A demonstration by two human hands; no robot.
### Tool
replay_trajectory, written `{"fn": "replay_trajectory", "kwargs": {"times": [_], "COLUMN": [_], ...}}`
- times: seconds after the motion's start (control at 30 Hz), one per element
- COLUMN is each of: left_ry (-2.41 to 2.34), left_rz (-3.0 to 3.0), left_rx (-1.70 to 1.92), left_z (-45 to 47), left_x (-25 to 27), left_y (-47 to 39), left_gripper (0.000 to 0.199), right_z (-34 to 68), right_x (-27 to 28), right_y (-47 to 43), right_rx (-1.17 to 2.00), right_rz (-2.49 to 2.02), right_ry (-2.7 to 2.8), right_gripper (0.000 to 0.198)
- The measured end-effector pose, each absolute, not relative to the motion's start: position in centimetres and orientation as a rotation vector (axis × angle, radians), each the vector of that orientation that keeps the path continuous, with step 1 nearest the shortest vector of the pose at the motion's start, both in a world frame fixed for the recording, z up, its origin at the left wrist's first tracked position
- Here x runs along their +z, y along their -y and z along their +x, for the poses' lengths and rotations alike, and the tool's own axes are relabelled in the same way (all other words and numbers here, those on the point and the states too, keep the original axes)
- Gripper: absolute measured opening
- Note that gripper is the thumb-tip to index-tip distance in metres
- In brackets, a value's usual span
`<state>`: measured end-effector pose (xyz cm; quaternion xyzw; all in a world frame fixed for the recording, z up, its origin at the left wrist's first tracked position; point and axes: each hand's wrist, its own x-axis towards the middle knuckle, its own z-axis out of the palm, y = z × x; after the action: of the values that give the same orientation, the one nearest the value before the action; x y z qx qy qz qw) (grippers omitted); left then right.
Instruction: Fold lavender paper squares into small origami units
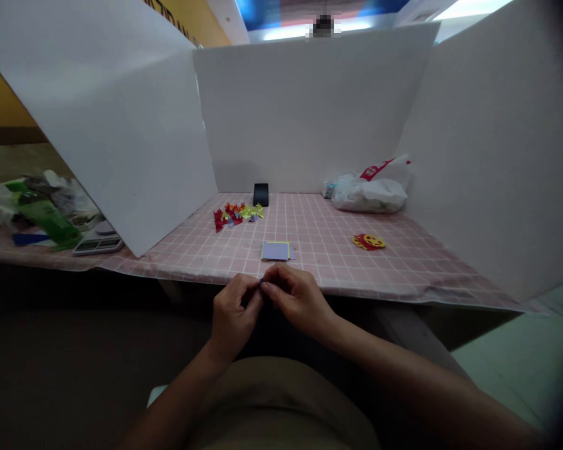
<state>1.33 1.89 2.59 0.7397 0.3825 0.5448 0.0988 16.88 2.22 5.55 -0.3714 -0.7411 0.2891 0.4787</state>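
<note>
Just off the table's front edge, my left hand (233, 315) and my right hand (299, 299) meet at the fingertips. Between them they pinch a small purple piece of folded paper (261, 281), mostly covered by the fingers. Both hands are closed on it. Beyond my fingers lies a stack of square paper (276, 251), with a purple sheet on top and yellow showing at its edges. Farther back to the left sits a cluster of small folded paper shapes (234, 214) in red, orange, yellow and purple.
A black phone (261, 194) lies behind the folded shapes. To the right are red and yellow cut-out pieces (368, 242) and a white plastic bag (370, 194). White panels (309, 119) enclose three sides. Outside the left panel are a scale (98, 244) and a green bottle (51, 222).
</note>
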Motion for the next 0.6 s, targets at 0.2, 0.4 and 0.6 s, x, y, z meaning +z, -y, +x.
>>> {"fn": "replay_trajectory", "kwargs": {"times": [0.2,0.4,0.6], "left_ry": [-1.116,-1.141,-1.14], "left_rz": [2.209,2.237,2.238], "left_rx": [1.617,1.611,1.625], "left_z": [1.3,1.25,1.29], "left_x": [2.47,2.46,2.48], "left_y": [-1.93,-1.97,-1.93], "left_gripper": [0.008,0.008,0.009], "right_z": [16.93,16.91,16.91], "right_x": [5.78,5.71,5.7], "right_y": [-2.04,-2.08,-2.04], "right_rx": [0.68,0.622,0.661], "right_rz": [-0.916,-0.897,-0.912], "right_ry": [1.831,1.848,1.852], "right_gripper": [0.009,0.009,0.01]}}
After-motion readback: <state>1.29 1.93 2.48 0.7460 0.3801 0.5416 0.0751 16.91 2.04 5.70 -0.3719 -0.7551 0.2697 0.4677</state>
